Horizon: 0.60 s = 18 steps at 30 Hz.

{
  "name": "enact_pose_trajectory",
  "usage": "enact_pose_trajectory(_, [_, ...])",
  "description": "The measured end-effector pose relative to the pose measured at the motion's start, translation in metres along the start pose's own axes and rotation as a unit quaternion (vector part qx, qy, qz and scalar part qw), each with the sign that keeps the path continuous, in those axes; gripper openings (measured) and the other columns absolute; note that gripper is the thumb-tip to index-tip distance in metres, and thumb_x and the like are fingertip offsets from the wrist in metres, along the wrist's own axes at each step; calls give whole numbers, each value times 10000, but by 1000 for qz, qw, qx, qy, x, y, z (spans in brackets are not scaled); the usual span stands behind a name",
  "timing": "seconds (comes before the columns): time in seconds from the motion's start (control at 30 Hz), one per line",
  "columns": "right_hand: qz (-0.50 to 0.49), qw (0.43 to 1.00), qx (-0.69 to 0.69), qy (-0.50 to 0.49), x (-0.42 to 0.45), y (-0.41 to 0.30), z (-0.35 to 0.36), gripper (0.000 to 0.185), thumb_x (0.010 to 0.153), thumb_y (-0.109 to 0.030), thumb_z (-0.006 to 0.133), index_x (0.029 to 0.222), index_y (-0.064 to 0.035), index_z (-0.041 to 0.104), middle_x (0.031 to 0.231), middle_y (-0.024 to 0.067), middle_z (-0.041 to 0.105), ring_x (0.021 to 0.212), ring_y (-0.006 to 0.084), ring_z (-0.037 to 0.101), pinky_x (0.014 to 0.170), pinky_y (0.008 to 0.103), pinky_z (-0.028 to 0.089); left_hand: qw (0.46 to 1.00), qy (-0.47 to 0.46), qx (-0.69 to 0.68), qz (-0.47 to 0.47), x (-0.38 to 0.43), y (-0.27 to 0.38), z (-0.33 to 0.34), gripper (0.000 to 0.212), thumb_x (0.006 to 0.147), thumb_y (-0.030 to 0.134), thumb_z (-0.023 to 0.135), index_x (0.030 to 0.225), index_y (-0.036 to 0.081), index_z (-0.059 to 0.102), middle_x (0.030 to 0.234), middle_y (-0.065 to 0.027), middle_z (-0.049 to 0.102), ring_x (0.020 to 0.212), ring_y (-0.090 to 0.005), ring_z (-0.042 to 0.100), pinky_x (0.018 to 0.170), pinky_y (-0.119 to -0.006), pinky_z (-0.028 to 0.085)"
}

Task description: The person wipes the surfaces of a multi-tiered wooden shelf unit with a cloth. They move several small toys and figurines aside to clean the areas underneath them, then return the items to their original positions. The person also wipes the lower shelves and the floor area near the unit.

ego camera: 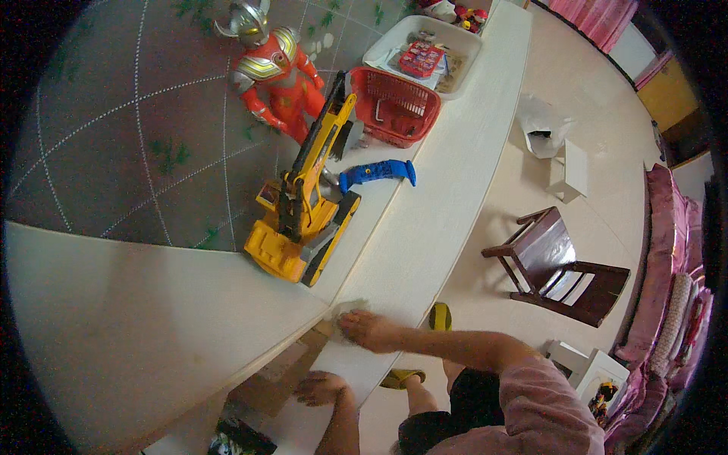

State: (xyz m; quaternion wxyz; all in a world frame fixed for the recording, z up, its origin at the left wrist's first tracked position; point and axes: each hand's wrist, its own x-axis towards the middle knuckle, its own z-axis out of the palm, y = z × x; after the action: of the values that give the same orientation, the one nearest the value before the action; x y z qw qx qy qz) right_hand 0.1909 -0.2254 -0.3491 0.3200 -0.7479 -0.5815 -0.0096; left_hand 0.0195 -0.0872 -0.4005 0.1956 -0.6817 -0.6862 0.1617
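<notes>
My right hand [368,331] presses on the white ledge [398,284], its fingers over a pale, blurred piece that looks like a cloth [348,307]. My left hand [323,389] is lower in view, over the ledge's near end beside a cardboard box [278,364]. It seems to hold nothing; its fingers are partly blurred. Beyond my right hand, a yellow toy excavator [296,233] stands on the white top with its boom raised. Beside its tracks lies a blue plastic toy part [378,172]. A red and silver toy figure [278,74] leans against the tiled wall.
A red plastic basket [398,133] and a white tub [469,74] of small things stand farther along the ledge. Behind me are a dark wooden chair [546,244], a small white stool [569,170], a plastic bag [540,125] and a pink sofa [660,256].
</notes>
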Motion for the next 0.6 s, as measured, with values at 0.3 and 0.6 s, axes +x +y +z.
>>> enact_pose_trajectory(0.3, [352,918,-156,93,-30,232,-125,434,737,-183,471,1131,-5,423,1180,171,419,1120,329,364,932,382,311,997,-42,-69,-4,-15,4,-55,560,868,395,204,1266,4,249,1321,-211,208,1195,-388,241,953,-508,196])
enact_pose_trajectory(0.6, [355,908,-154,162,-19,175,-74,485,694,-90,498,1139,56,371,1198,242,356,1131,381,322,971,457,224,989,12,-142,-25,-8,6,-20,585,857,436,170,1285,41,228,1326,-199,205,1204,-386,221,965,-495,167])
